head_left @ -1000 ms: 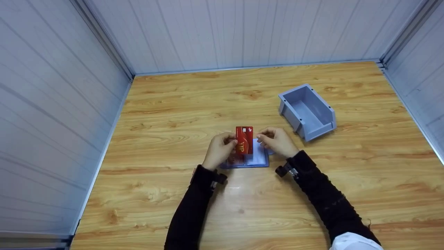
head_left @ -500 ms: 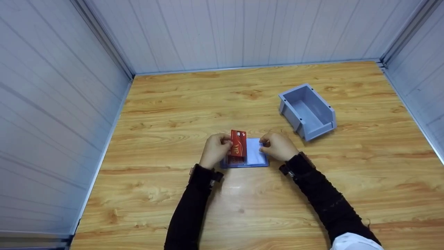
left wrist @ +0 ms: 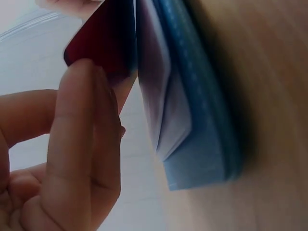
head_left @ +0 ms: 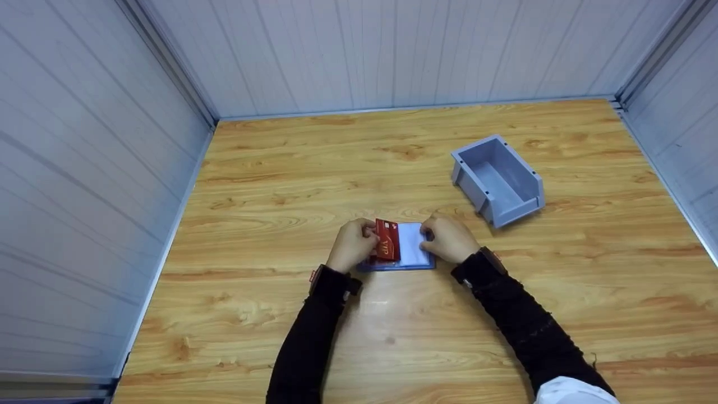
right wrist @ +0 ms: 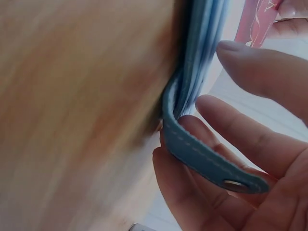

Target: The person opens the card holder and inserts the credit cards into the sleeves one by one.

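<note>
A blue card holder (head_left: 414,247) lies spread on the wooden table, with clear pockets at left and a whitish sleeve at right. My left hand (head_left: 350,245) pinches a red VIP card (head_left: 388,241) by its left side, low over the left half. In the left wrist view the card (left wrist: 103,41) tilts away from the stitched cover (left wrist: 199,144); its lower end is partly hidden. At the holder's right edge, my right hand (head_left: 450,238) holds the sleeves with thumb and fingers. A strap with a metal snap (right wrist: 207,156) lies across its fingers in the right wrist view.
A grey plastic bin (head_left: 498,179) stands behind and to the right of the card holder, its inside bare. Light panelled walls (head_left: 359,56) close off the back and both sides of the table (head_left: 269,185).
The red card has come down and left onto the card holder's left half, with my left hand lowering it. My right hand has gone from beside the card to the holder's right edge.
</note>
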Tool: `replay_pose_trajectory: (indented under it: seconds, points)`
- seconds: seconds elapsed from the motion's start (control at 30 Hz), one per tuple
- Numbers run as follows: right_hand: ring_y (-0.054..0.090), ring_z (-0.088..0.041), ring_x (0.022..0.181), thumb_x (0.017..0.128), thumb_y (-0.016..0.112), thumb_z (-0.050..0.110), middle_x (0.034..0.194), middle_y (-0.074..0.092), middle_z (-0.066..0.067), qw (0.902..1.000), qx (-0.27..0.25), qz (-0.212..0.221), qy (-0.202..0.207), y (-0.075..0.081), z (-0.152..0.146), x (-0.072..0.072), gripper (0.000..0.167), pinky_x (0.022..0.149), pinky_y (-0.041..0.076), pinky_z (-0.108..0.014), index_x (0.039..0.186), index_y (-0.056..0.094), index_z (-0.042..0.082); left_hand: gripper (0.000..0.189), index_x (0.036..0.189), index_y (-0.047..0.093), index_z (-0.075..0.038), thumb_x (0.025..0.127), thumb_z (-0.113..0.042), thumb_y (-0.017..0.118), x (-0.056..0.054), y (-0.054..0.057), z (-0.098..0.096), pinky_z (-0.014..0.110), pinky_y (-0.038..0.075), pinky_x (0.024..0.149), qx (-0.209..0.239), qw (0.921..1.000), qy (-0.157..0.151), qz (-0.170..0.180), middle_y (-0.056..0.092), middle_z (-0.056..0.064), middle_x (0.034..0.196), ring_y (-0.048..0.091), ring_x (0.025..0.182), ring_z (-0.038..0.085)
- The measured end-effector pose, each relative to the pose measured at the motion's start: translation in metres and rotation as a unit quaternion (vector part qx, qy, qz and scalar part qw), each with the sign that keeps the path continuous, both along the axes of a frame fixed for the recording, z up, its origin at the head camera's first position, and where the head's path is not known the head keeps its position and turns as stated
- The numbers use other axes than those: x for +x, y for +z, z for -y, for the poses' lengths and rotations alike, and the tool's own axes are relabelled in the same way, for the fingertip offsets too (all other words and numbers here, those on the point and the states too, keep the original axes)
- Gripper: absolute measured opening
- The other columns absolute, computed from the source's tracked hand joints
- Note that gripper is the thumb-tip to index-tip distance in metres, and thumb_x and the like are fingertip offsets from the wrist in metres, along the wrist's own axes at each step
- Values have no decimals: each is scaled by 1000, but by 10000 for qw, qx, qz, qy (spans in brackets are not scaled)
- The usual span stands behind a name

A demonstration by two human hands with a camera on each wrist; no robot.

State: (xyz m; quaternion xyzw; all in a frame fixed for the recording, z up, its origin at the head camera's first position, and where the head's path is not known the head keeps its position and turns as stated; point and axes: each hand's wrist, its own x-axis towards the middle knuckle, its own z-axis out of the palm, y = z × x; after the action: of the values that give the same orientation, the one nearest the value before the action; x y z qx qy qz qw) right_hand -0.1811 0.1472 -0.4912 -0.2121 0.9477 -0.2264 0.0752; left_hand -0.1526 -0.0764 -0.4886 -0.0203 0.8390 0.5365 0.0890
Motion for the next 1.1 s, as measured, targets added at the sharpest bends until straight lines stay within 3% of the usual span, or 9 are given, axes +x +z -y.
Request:
replay_pose_trajectory:
  seconds: [0.3, 0.6, 0.83, 1.1]
  points:
    - [59, -28, 89, 77, 77, 16, 96, 64, -11, 10000, -80, 22, 6, 0, -1, -1, 29, 85, 48, -44, 102, 73, 1, 34, 122, 57, 7, 88, 4, 53, -1, -4, -2, 26, 58, 58, 80, 9999, 0, 96, 58, 4, 81, 60, 63, 13]
    - [59, -28, 89, 77, 76, 16, 95, 65, -11, 9999, -136, 13, 29, -1, -1, -1, 29, 86, 48, -45, 102, 73, 0, 32, 117, 57, 4, 86, 3, 56, -1, -5, -4, 20, 45, 53, -672, 9957, 122, -625, 61, 4, 79, 52, 60, 10]
    - [59, -27, 88, 76, 78, 17, 94, 65, -10, 9998, -157, -86, 18, -2, -1, -1, 29, 84, 48, -44, 99, 73, 1, 38, 122, 53, 3, 84, 4, 59, 2, -6, -6, 23, 53, 55, -621, 9977, -221, -187, 56, 1, 78, 56, 61, 11]
    - [60, -29, 92, 76, 77, 15, 96, 66, -13, 9997, -247, -24, 24, -2, -1, -1, 28, 87, 48, -45, 99, 73, 0, 37, 120, 53, 5, 84, 6, 57, 3, -6, -11, 23, 55, 53, -670, 9969, -350, -205, 55, 1, 77, 58, 57, 10]
